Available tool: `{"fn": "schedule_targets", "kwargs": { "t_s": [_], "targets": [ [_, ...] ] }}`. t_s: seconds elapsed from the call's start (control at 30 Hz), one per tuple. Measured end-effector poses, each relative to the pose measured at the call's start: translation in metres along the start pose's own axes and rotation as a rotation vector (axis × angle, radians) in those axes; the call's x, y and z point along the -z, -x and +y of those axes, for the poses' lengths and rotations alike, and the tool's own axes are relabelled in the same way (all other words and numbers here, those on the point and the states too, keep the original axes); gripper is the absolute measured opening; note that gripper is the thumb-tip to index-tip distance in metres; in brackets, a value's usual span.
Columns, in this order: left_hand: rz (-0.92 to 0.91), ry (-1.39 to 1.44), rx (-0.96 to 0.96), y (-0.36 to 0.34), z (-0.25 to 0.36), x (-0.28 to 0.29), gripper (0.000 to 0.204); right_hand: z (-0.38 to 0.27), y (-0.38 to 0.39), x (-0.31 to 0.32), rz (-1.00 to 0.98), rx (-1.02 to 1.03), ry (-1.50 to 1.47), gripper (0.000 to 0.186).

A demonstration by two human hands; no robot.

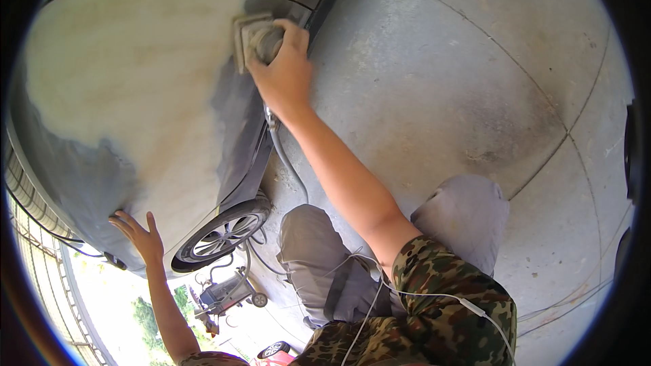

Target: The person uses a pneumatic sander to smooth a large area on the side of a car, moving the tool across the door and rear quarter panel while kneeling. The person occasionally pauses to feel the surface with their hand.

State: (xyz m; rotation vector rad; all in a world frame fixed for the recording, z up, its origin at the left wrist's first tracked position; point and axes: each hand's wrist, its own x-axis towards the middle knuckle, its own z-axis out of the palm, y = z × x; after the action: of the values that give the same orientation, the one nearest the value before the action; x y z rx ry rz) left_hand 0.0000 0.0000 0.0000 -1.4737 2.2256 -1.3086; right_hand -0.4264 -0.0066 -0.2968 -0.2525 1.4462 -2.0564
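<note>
My right hand [285,74] is wrapped around a power sander [247,37] with a squarish pad. The pad lies against the lower part of a car's body panel [129,47], close to a dark seam. A grey hose [288,159] runs from below my right hand down toward my knees. The panel has a large pale, cream-coloured patch with dull grey areas around it. Far to the left, my left hand [141,236] rests on the grey part of the panel with its fingers spread, holding nothing.
A car wheel [224,234] sits below the panel, near my left knee. Behind it stands a small wheeled machine [227,291] with hoses. Concrete floor [434,88] with dark joints and a dusty stain spreads to the right. A thin white cable [434,293] crosses my camouflage shirt.
</note>
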Motion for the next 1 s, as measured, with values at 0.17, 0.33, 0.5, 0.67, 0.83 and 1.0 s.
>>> {"fn": "schedule_targets", "kwargs": {
  "t_s": [0.17, 0.33, 0.5, 0.67, 0.83, 1.0],
  "targets": [
    [-0.039, 0.031, -0.003, 0.006, 0.013, -0.011, 0.087, 0.010, -0.018, 0.003, 0.107, 0.055, -0.005, 0.056],
    [-0.003, 0.014, 0.009, 0.007, 0.011, -0.016, 0.088, 0.008, -0.015, -0.017, 0.140, 0.298, -0.109, 0.057],
    [0.016, -0.004, -0.011, 0.005, 0.009, -0.009, 0.089, 0.012, 0.046, -0.037, 0.023, 0.264, -0.121, 0.059],
    [0.026, 0.011, -0.019, 0.005, 0.010, -0.006, 0.089, 0.021, 0.028, -0.036, 0.136, 0.320, -0.022, 0.058],
    [0.108, 0.038, -0.019, 0.007, 0.016, -0.017, 0.088, 0.018, 0.008, -0.027, 0.115, 0.193, -0.053, 0.059],
    [0.201, 0.046, -0.040, 0.008, 0.022, -0.022, 0.085, 0.040, 0.091, -0.061, 0.062, 0.257, -0.005, 0.061]
  ]
}}
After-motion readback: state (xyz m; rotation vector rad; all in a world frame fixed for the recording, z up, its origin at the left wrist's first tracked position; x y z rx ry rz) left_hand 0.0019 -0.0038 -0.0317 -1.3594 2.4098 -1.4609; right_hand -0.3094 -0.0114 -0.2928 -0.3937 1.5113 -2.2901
